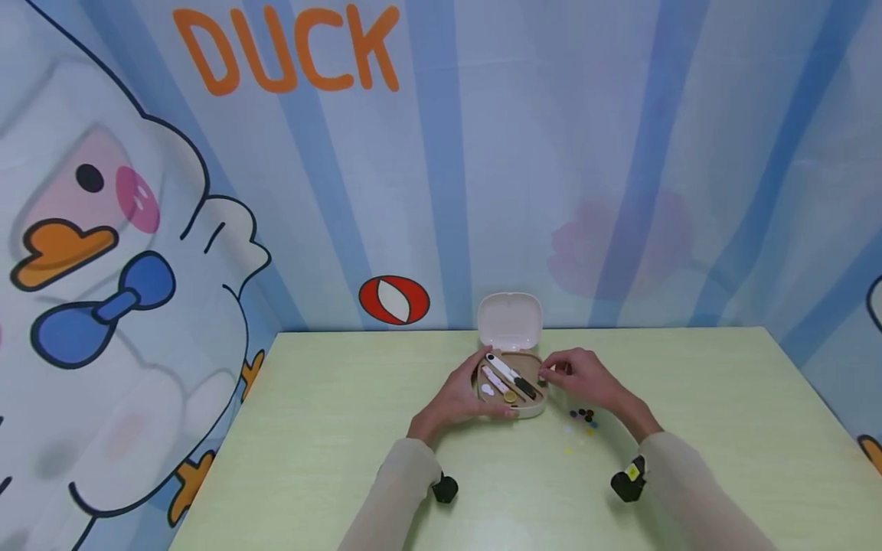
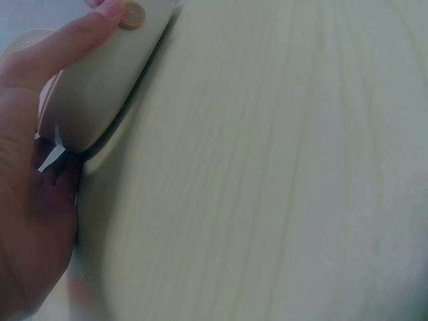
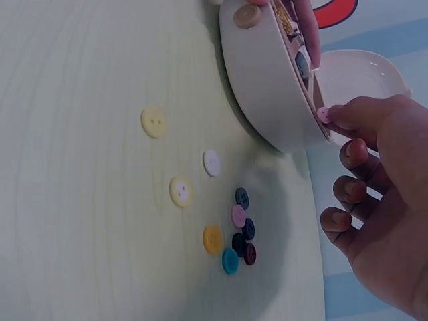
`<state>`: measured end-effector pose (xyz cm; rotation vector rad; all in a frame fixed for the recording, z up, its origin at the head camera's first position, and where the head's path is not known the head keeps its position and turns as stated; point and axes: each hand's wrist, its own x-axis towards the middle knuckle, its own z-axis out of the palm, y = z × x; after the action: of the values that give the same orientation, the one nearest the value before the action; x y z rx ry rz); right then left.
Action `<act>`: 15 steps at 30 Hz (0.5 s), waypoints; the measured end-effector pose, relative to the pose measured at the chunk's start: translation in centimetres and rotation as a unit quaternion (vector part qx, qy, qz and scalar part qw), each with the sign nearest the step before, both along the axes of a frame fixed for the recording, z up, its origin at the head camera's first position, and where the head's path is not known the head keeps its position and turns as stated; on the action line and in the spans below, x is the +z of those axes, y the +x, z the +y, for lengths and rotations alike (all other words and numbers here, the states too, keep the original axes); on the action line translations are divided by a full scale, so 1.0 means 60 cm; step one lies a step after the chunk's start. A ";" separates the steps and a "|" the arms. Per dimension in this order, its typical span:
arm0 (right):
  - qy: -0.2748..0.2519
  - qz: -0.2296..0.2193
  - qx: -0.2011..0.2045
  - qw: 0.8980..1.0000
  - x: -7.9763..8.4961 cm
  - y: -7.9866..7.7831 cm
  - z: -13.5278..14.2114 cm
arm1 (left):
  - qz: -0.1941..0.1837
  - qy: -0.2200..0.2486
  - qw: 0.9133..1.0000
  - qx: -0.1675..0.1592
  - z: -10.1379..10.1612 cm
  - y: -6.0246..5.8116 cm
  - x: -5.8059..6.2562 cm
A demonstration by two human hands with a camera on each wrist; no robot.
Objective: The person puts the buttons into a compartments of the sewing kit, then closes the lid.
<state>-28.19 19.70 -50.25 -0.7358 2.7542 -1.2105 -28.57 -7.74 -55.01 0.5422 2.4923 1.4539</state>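
Observation:
A small pale sewing box (image 1: 529, 412) stands with its lid (image 1: 510, 320) raised. My left hand (image 1: 460, 392) grips it from the left, thumb along the front near a round tan catch (image 2: 132, 15). Inside lie a white-and-black tool (image 1: 511, 375), a slim pink item (image 1: 493, 379) and a round gold piece (image 1: 510, 397). At the box's right rim, my right hand (image 1: 584, 375) pinches a pink button (image 3: 324, 115) between thumb and index finger, the other fingers loosely curled.
Several loose buttons lie on the table right of the box, among them a teal button (image 3: 230, 261), an orange button (image 3: 212, 239) and a white button (image 3: 211, 163). A printed curtain (image 1: 441, 153) hangs behind the table (image 1: 331, 428).

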 end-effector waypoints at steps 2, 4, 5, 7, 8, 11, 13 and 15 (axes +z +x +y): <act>0.003 0.006 0.001 1.000 -0.001 -0.002 -0.003 | -0.001 -0.003 1.000 0.001 0.001 0.000 0.000; 0.007 0.012 0.001 1.000 -0.001 -0.003 -0.005 | -0.001 -0.008 1.000 0.002 0.002 0.000 0.000; 0.009 0.016 0.002 1.000 -0.001 -0.003 -0.005 | -0.001 -0.010 1.000 0.002 0.002 0.000 0.000; 0.012 0.023 0.005 1.000 -0.001 -0.004 -0.006 | -0.001 -0.013 1.000 0.003 0.002 0.000 -0.001; 0.015 0.027 0.005 1.000 -0.001 -0.004 -0.006 | 0.000 -0.014 1.000 0.003 0.002 0.000 -0.001; 0.024 0.040 0.005 0.999 -0.002 -0.004 -0.006 | 0.002 -0.016 1.000 0.003 0.001 -0.001 -0.004; 0.030 0.043 0.003 0.999 -0.002 -0.003 -0.005 | 0.003 -0.016 1.000 0.003 0.001 -0.002 -0.005; 0.037 0.040 -0.001 0.999 -0.002 -0.002 -0.004 | 0.002 -0.015 1.000 0.002 0.002 -0.002 -0.005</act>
<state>-28.32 19.45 -50.39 -0.7908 2.8458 -1.0972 -28.68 -7.64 -55.32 0.5350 2.5157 1.4161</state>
